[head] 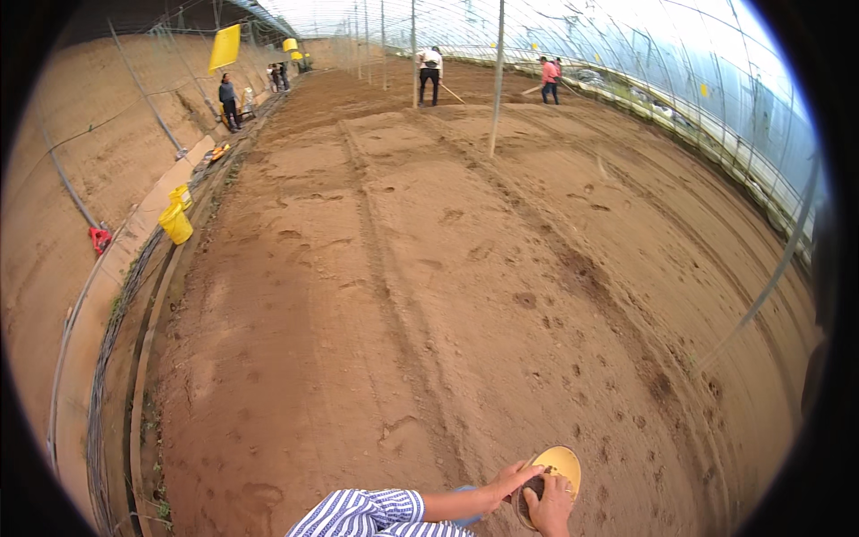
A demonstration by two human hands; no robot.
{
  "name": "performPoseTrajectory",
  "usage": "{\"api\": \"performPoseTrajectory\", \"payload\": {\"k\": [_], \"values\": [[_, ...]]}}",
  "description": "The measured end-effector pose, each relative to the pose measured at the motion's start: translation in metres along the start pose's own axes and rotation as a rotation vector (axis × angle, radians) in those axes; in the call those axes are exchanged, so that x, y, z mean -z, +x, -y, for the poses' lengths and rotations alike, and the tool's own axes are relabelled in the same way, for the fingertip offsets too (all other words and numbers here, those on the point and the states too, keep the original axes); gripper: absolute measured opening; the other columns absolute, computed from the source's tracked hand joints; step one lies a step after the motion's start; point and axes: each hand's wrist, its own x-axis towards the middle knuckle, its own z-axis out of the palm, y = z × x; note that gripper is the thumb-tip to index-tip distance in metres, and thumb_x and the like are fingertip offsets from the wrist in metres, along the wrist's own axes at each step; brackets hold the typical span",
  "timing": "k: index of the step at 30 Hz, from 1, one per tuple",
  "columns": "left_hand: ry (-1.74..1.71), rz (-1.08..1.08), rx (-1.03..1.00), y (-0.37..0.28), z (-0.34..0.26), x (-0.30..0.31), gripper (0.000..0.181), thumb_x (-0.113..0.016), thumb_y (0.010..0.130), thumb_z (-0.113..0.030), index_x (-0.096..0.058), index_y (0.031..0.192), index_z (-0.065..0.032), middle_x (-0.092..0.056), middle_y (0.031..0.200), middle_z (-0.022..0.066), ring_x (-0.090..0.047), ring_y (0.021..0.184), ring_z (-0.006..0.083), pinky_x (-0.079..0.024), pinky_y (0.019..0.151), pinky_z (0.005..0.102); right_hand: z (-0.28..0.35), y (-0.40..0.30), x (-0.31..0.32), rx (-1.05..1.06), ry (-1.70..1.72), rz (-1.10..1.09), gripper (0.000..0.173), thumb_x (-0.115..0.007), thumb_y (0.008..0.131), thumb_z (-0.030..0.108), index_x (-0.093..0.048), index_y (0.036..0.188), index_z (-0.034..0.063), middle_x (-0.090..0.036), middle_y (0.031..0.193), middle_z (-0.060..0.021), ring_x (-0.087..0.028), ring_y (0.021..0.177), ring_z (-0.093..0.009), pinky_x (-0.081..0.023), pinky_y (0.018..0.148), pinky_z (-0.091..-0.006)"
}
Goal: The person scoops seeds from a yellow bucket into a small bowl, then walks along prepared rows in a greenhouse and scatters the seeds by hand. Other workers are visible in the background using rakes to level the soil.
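Note:
A round, shallow yellow bowl (568, 463) is at the bottom, right of centre, tilted above the bare soil. Dark, crumbly material (534, 484) lies in it, partly covered by fingers. My left hand (507, 483) reaches in from the striped sleeve and lies at the bowl's left rim, its fingertips over the dark material. My right hand (553, 507) is over the bowl's lower part, with its fingers bent on the material. The palms and the bowl's underside are hidden, so how each hand grips cannot be told.
Tilled soil (322, 309) with furrows and small holes spreads ahead inside a plastic greenhouse. Metal poles (497, 87) rise from it. Yellow buckets (176, 223) and bundled hoses (111, 356) line the left edge. One person (229, 101) stands at left; others (429, 70) hold long-handled tools farther off.

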Motion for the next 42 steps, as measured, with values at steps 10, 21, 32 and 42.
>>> {"api": "performPoseTrajectory", "payload": {"k": [10,21,32,42], "values": [[0.034,-0.026,0.119,0.125,0.005,-0.084,0.035,-0.053,0.082,-0.034,-0.054,0.104,-0.0074,-0.062,0.093,0.0062,-0.062,0.079,0.0173,-0.052,0.067,0.0303,-0.129,0.036,0.016,-0.146,0.542,0.16,0.028,-0.052,0.083,0.028,-0.055,0.094,0.0027,-0.06,0.087,-0.0195,-0.058,0.081,-0.037,-0.045,0.07,-0.0426],[0.028,0.158,0.133,0.338,-0.062,-0.213,0.051,-0.049,0.083,-0.034,-0.043,0.123,-0.004,-0.051,0.12,0.0093,-0.048,0.111,0.0214,-0.038,0.094,0.035,-0.377,0.184,0.142,-0.688,1.976,-0.115,0.022,-0.049,0.09,0.027,-0.048,0.083,0.0063,-0.043,0.065,0.0011,-0.038,0.046,-0.005,-0.027,0.034,-0.0181],[-0.08,0.092,-0.115,0.434,-0.217,-0.326,0.057,-0.049,0.082,-0.038,-0.038,0.126,-0.0044,-0.047,0.124,0.0091,-0.045,0.114,0.0231,-0.036,0.095,0.0367,-0.525,0.249,0.2,-0.706,2.407,-0.469,0.021,-0.048,0.09,0.032,-0.046,0.087,0.0119,-0.043,0.066,0.0012,-0.037,0.046,-0.008,-0.026,0.034,-0.0186],[-0.101,0.057,-0.182,0.549,-0.288,-0.413,0.057,-0.048,0.081,-0.04,-0.039,0.125,-0.0056,-0.047,0.123,0.008,-0.045,0.114,0.0231,-0.036,0.095,0.0374,-0.737,0.351,0.192,-1.173,2.358,-0.674,0.025,-0.045,0.091,0.036,-0.043,0.084,0.0116,-0.043,0.064,-0.0003,-0.038,0.046,-0.01,-0.027,0.035,-0.0204]]}}
